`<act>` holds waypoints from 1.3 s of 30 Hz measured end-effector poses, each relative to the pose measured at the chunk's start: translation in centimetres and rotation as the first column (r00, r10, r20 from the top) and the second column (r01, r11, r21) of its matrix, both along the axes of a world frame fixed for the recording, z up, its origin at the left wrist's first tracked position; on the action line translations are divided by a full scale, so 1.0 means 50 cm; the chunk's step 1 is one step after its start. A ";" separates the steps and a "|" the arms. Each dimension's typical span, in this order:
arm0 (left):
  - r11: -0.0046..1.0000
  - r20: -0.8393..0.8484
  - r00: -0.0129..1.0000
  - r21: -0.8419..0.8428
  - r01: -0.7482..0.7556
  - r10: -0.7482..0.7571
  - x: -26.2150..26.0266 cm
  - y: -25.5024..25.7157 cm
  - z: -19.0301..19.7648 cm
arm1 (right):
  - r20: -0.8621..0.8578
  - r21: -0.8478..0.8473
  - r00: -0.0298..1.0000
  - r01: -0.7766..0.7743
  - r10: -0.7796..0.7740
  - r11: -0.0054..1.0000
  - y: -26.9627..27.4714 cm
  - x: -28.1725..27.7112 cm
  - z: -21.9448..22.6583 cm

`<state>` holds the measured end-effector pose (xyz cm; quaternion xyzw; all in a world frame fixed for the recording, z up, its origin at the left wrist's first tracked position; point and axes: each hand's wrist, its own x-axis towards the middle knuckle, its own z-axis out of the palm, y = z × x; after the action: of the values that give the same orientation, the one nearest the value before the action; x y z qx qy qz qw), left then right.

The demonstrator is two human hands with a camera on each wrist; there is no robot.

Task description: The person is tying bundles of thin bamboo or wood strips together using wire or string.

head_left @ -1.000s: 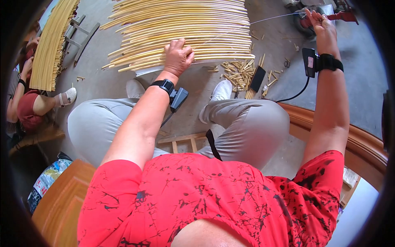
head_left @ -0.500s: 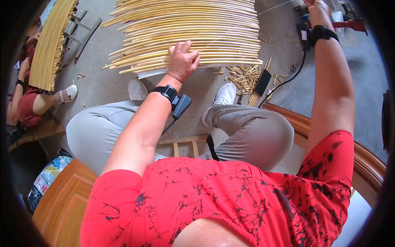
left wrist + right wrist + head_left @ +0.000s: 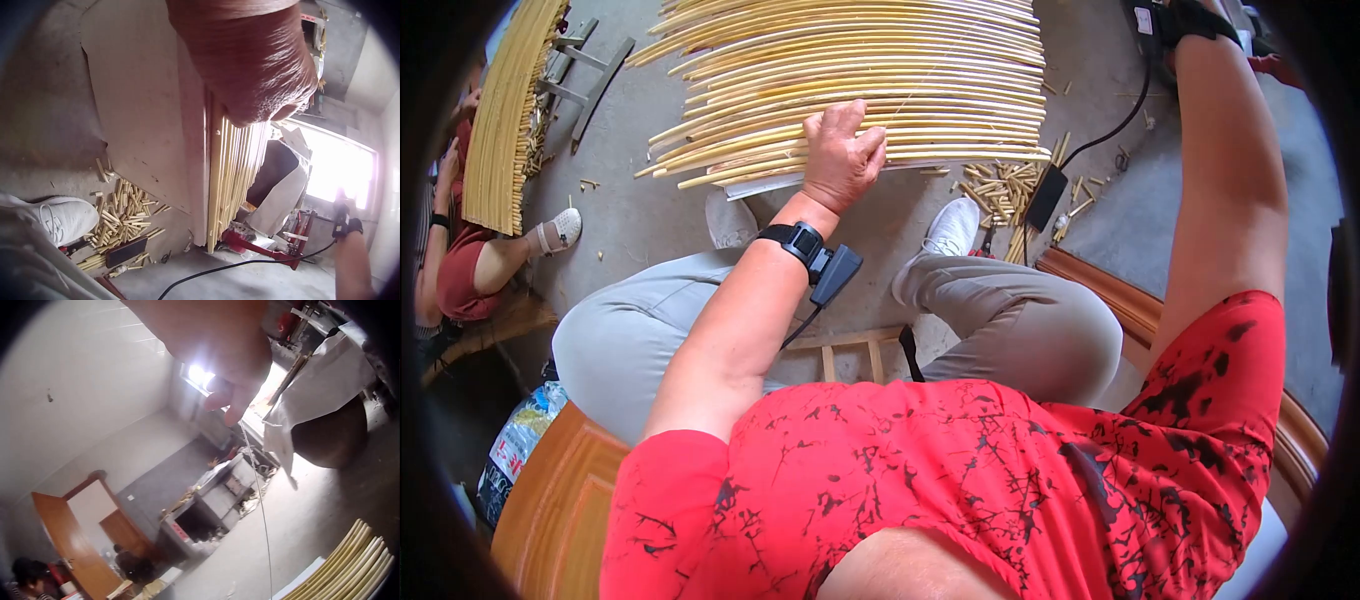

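Observation:
A mat of long, thin yellow sticks [image 3: 960, 70] lies in rows before me, on a pale board [image 3: 745, 187] that shows along its near edge. My left hand [image 3: 842, 155] rests over the nearest sticks, fingers bent down around them; the fingertips are hidden. In the right wrist view my right hand [image 3: 231, 356] pinches a thin white thread [image 3: 261, 500] between thumb and finger. The thread runs taut down toward the sticks. That hand is raised far out to the right, seen small in the left wrist view, while the head view shows only its forearm and wrist strap.
Short cut stick pieces [image 3: 1000, 190] lie piled on the floor beside my right shoe [image 3: 953, 228], near a black slab [image 3: 1047, 198] with a cable. At left, another person [image 3: 485, 265] sits by a second stick mat [image 3: 515, 110]. Orange-brown wooden panels flank me.
My right hand has moved up and outward with the thread, leaving the top of the head view. My left hand stays on the near sticks.

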<state>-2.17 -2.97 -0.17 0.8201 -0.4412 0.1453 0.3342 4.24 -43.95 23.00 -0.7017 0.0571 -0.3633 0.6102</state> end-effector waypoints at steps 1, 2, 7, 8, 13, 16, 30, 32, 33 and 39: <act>1.000 0.005 1.000 -0.006 0.002 -0.002 0.000 -0.001 0.002 | -0.002 -0.052 1.000 -0.011 0.011 0.999 0.038 -0.024 0.025; 1.000 -0.017 1.000 -0.018 0.002 -0.003 0.000 -0.001 0.005 | -0.014 -0.106 1.000 -0.010 0.009 0.994 0.069 -0.047 0.054; 0.998 -0.173 0.985 -0.050 -0.030 0.021 0.010 0.002 0.010 | -0.036 -0.561 0.997 0.042 -0.075 0.827 0.271 -0.204 0.200; 0.998 -0.164 0.986 -0.052 -0.027 0.019 0.018 0.003 0.007 | -0.025 -0.762 0.987 0.085 -0.160 0.642 0.301 -0.240 0.230; 0.985 -0.224 0.968 -0.155 0.076 -0.110 0.039 0.032 0.036 | 0.002 -0.283 0.975 -0.211 0.220 0.936 0.418 -0.380 0.260; 0.992 -0.097 0.989 -0.063 0.107 -0.113 0.024 0.057 0.046 | -0.132 -0.130 0.971 -0.216 0.199 0.968 0.250 -0.452 0.324; 0.999 -0.175 0.985 0.035 0.001 0.005 0.017 0.055 0.008 | -0.085 -0.088 0.987 -0.142 0.134 0.986 0.466 -0.526 0.325; 0.999 -0.173 0.985 0.037 -0.001 0.007 0.016 0.055 0.008 | 0.146 -0.030 0.988 -0.051 0.055 0.998 0.538 -0.494 0.304; 0.999 -0.167 0.986 0.034 -0.003 0.008 0.014 0.055 0.010 | 0.143 -0.030 0.988 -0.051 0.055 0.998 0.534 -0.499 0.299; 0.999 -0.112 0.993 0.032 -0.039 0.042 0.005 0.049 0.016 | 0.176 0.086 0.984 -0.030 0.014 0.996 0.576 -0.519 0.261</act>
<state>-1.93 -0.51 0.63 0.8406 -0.4070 0.0990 0.3435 -21.70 -15.16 36.06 -0.6402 0.0115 -0.4139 0.6471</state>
